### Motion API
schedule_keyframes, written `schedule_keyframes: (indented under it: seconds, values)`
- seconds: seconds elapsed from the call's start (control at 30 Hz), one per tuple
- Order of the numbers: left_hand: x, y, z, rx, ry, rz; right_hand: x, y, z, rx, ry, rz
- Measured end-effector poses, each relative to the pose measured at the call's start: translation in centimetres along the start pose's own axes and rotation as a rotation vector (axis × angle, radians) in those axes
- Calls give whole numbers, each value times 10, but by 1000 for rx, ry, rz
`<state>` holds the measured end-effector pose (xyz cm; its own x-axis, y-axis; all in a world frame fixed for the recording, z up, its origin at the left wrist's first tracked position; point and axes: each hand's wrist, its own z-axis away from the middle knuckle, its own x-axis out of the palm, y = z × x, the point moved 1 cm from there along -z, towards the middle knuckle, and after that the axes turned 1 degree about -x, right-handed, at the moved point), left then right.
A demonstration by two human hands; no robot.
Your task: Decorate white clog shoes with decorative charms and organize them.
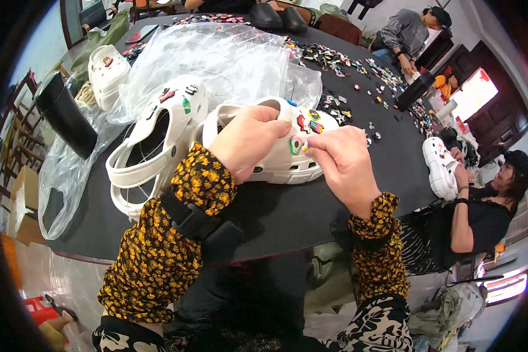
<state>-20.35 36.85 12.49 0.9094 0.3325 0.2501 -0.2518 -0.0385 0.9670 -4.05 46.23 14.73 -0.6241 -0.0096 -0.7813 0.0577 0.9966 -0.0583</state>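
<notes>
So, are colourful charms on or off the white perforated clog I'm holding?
On: small red, yellow and green charms show on the white perforated clog.

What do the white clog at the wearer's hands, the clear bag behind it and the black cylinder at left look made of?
White clog: likely moulded foam, matte; thick, rounded edges.
Clear bag: thin plastic film, glossy; see-through, crinkled, catching glare.
Black cylinder: smooth, soft sheen; plastic or coated metal, can't tell which.

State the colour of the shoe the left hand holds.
The shoe is white, best seen in the head view.
</notes>
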Motion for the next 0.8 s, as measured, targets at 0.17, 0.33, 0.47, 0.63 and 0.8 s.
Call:
schedule_keyframes:
  seconds: [0.17,0.33,0.47,0.63,0.8]
  values:
    - [1,-2,-4,46,11,-77,-4,-6,3,5,-27,39]
    - [-2,-9,-10,45,-6,-125,-4,-13,4,36,-46,86]
    - [-1,-14,-13,86,43,-135,1,-20,5,80,-40,135]
    - [2,-7,-9,94,42,-168,2,-20,5,112,-29,175]
    - [0,-9,-8,91,45,-181,4,-21,5,255,-33,78]
